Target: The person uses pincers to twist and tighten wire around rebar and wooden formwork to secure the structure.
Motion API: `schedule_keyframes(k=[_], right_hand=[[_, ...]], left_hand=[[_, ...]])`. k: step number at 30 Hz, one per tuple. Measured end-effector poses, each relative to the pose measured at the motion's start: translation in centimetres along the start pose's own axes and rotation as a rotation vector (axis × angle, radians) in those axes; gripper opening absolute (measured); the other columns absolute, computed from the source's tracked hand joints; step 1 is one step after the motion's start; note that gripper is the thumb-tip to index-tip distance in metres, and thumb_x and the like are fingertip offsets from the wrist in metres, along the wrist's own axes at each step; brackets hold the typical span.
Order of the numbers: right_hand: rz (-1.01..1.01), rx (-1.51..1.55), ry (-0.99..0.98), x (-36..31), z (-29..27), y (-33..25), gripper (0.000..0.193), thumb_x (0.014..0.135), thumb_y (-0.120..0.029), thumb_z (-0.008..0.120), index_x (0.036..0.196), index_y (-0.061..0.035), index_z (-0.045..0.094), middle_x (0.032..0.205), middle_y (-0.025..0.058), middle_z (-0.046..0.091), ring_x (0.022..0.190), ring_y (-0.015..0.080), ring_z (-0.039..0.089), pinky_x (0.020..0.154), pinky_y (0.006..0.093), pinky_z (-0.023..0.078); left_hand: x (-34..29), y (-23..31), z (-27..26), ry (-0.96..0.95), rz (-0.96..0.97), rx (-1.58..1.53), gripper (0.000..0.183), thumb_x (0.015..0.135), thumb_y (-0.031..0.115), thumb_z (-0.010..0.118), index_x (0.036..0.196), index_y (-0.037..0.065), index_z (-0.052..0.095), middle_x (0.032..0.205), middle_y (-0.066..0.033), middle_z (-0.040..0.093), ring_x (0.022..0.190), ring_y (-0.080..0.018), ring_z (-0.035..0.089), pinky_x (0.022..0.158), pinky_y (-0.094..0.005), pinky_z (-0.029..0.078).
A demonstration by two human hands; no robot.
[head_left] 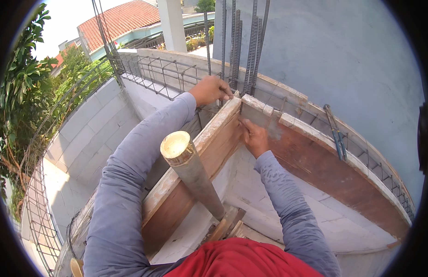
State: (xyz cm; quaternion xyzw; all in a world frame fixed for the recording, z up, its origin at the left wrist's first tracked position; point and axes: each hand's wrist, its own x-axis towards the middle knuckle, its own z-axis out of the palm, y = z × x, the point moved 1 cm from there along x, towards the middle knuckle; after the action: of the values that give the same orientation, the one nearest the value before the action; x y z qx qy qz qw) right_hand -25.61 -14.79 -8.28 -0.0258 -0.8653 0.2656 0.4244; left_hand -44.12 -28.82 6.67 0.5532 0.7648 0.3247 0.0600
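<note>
My left hand reaches over the top edge of a wooden formwork board, close to where it meets a second board at a corner. Its thumb and fingers are pressed together beside a small pale pointed piece; whether they grip it I cannot make out. On the inner side of that corner, my right hand is closed, its fingertips against the board's face. What, if anything, lies in those fingers is hidden. Thick vertical rebar rises just behind the corner.
Long-handled pincers with blue grips rest across the right rebar cage. A round bamboo post stands between my arms. Another rebar cage tops the left block wall. A grey wall rises at the right.
</note>
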Motion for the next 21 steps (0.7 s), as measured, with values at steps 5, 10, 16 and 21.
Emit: schedule_keyframes(k=[5,10,16,21], right_hand=[[-0.104,-0.083,-0.024,1.1,-2.7,0.5,0.024,0.091,-0.007,0.064,0.114,-0.0107,0.07,0.092,0.0175,0.072,0.083,0.0369,0.071,0.073,0.0454,0.057],[-0.38,-0.464,-0.263,7.4,-10.2,-6.3,0.009,0.086,-0.01,0.063,0.095,-0.0082,0.065,0.087,0.0093,0.064,0.086,0.0311,0.066,0.07,0.0443,0.055],[-0.609,-0.536,-0.231,11.0,-11.0,-8.7,0.005,0.086,-0.011,0.061,0.087,-0.0084,0.065,0.088,0.003,0.06,0.094,0.0225,0.063,0.067,0.0374,0.056],[-0.699,-0.538,-0.199,14.5,-9.0,-8.6,0.005,0.083,-0.014,0.065,0.088,-0.0132,0.066,0.088,0.0012,0.058,0.094,0.0214,0.062,0.067,0.0391,0.054]], left_hand=[[-0.1,0.3,1.0,0.111,0.113,0.152,0.019,0.08,0.009,0.079,0.099,0.012,0.082,0.097,-0.0121,0.078,0.088,-0.0307,0.073,0.082,-0.0385,0.056],[-0.7,1.4,2.0,0.208,0.326,0.293,0.016,0.082,0.01,0.071,0.093,0.013,0.082,0.09,-0.0074,0.069,0.089,-0.0317,0.067,0.085,-0.0425,0.054],[-2.0,2.9,1.5,0.174,0.471,0.416,0.025,0.083,0.004,0.064,0.101,0.011,0.081,0.094,-0.0116,0.069,0.095,-0.0353,0.067,0.085,-0.045,0.053],[-1.5,3.7,1.3,0.159,0.305,0.344,0.02,0.083,0.013,0.072,0.101,0.009,0.08,0.095,-0.0138,0.072,0.092,-0.0366,0.069,0.084,-0.0459,0.054]])
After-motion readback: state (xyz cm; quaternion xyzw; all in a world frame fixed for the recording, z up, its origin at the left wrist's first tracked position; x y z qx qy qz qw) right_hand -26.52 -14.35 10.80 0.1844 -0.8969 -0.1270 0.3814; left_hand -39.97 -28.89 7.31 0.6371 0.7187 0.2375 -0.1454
